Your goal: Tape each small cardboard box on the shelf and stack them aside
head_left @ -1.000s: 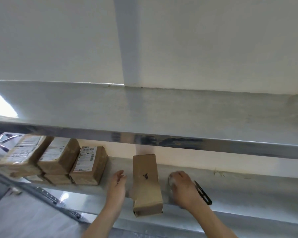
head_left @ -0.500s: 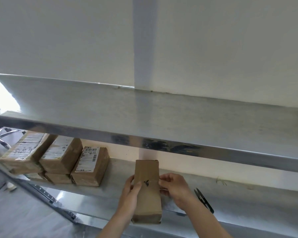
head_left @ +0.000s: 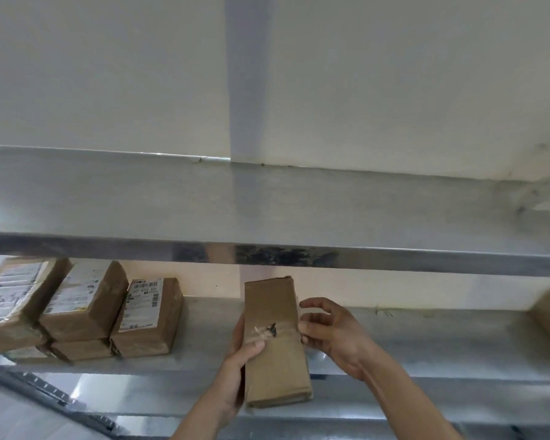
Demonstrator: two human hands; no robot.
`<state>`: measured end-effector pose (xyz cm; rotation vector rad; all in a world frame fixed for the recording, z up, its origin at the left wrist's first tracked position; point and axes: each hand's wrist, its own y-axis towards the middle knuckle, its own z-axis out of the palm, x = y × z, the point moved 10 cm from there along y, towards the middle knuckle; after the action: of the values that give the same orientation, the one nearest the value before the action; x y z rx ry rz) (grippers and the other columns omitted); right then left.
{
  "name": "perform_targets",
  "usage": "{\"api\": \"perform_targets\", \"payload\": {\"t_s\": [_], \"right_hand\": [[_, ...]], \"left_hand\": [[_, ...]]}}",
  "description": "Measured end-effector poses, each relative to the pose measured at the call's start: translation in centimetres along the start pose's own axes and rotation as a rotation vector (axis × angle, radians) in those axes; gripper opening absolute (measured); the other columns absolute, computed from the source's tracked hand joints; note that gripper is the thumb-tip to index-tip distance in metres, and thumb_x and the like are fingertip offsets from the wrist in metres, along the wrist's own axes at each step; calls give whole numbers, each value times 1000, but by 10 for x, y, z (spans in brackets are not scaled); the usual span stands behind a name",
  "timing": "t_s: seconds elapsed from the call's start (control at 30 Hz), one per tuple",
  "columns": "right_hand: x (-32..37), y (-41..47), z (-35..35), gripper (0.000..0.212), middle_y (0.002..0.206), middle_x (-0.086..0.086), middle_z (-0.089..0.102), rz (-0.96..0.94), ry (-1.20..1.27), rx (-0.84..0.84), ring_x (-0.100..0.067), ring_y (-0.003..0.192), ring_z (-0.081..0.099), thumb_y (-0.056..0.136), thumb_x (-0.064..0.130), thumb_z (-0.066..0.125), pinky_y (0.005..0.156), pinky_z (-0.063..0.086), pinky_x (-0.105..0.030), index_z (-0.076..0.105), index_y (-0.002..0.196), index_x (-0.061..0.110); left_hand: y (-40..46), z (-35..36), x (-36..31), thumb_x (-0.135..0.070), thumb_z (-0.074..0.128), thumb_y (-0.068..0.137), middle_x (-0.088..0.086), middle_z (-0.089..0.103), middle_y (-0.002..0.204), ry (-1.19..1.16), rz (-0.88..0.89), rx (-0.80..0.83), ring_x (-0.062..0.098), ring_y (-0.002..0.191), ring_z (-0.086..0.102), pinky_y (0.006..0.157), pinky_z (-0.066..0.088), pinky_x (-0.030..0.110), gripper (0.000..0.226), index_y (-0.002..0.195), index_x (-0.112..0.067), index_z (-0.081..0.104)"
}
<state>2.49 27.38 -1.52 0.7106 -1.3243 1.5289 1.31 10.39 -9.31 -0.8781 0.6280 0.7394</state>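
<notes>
At six o'clock on the steel lower shelf (head_left: pixel 426 344), the left hand (head_left: pixel 235 369) gripped the plain brown cardboard box (head_left: pixel 275 344) while the right hand (head_left: pixel 334 335) pinched clear tape at its edge, best pressed flat across the seam

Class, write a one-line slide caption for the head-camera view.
Left hand grips a plain cardboard box while right hand fingers its edge; labelled boxes stacked left.

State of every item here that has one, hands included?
Plain brown cardboard box: held over the lower steel shelf, clear tape across its middle.
Left hand: grips the box.
Right hand: fingers at the box's right edge.
Labelled brown boxes: stacked at left.
</notes>
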Motion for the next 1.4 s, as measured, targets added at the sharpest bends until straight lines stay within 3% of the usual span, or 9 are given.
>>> {"api": "perform_targets", "payload": {"t_s": [0.1, 0.3, 0.43, 0.57, 0.73, 1.0, 1.1, 1.23, 1.4], "right_hand": [[3, -25, -22, 34, 106, -18, 58, -41, 42, -88, -28, 80, 66, 78, -13, 76, 78, 57, -34, 59, 103, 3], [-11, -89, -72, 21, 80, -14, 68, -146, 50, -335, -20, 75, 66, 77, -9, 76, 74, 57, -28, 69, 67, 8], [-18, -136, -119, 11, 97, -12, 75, -203, 93, -550, -16, 104, 69, 73, -10, 79, 78, 59, -26, 77, 69, 1], [-26, -180, -161, 7, 91, -8, 77, -230, 90, -643, -11, 113, 65, 71, -4, 83, 99, 55, -38, 80, 77, 0], [-37, -243, -225, 6, 85, -14, 76, -192, 157, -683, -14, 82, 73, 78, -9, 77, 75, 55, -17, 77, 84, -7], [-76, -356, -369, 10, 68, -13, 72, -96, 490, -796, -17, 63, 70, 77, -16, 75, 64, 58, -21, 70, 83, -9], [-74, -392, -412, 11, 70, -12, 72, -76, 312, -861, -16, 65, 71, 76, -11, 79, 66, 58, -20, 73, 86, -10], [-60, -417, -457, 11, 75, 1, 77, -17, -85, -927, -3, 79, 71, 72, 14, 89, 82, 52, -17, 81, 77, 11], [-46, -420, -496, 11, 73, -2, 75, -56, -75, -925, -11, 75, 70, 80, 13, 84, 84, 59, -30, 78, 80, 4]], "left_hand": [[1, 20, 5, -27, 90, 55, 22, 67, 126, 8, -42, 84, 42, 107, 69, 74, 59, 50, 98, 144, -29, 48], [-10, 76, 16, -23, 79, 68, 7, 69, 127, 117, 2, 205, 35, 108, 71, 88, 57, 58, 85, 142, -47, 45], [-21, 122, 35, -26, 78, 68, 5, 69, 128, 182, 11, 280, 32, 109, 71, 92, 56, 55, 79, 139, -45, 48], [-34, 174, 61, -20, 75, 67, 1, 73, 121, 204, -10, 334, 30, 108, 71, 87, 57, 46, 73, 131, -46, 51], [-50, 253, 109, -22, 82, 61, 1, 73, 122, 335, 27, 397, 29, 111, 70, 99, 52, 54, 86, 139, -41, 51], [-87, 390, 207, -39, 86, 47, 4, 69, 128, 553, 72, 458, 28, 113, 68, 101, 51, 54, 91, 131, -53, 54], [-101, 434, 230, -40, 84, 44, 6, 65, 130, 581, 98, 488, 30, 112, 67, 96, 54, 51, 89, 127, -56, 54], [-105, 475, 252, -37, 83, 47, 8, 65, 132, 587, 96, 520, 31, 111, 69, 90, 57, 51, 91, 131, -57, 53], [-90, 517, 267, -43, 82, 50, 2, 70, 124, 633, 98, 542, 24, 101, 73, 80, 56, 41, 91, 135, -55, 51]]}}
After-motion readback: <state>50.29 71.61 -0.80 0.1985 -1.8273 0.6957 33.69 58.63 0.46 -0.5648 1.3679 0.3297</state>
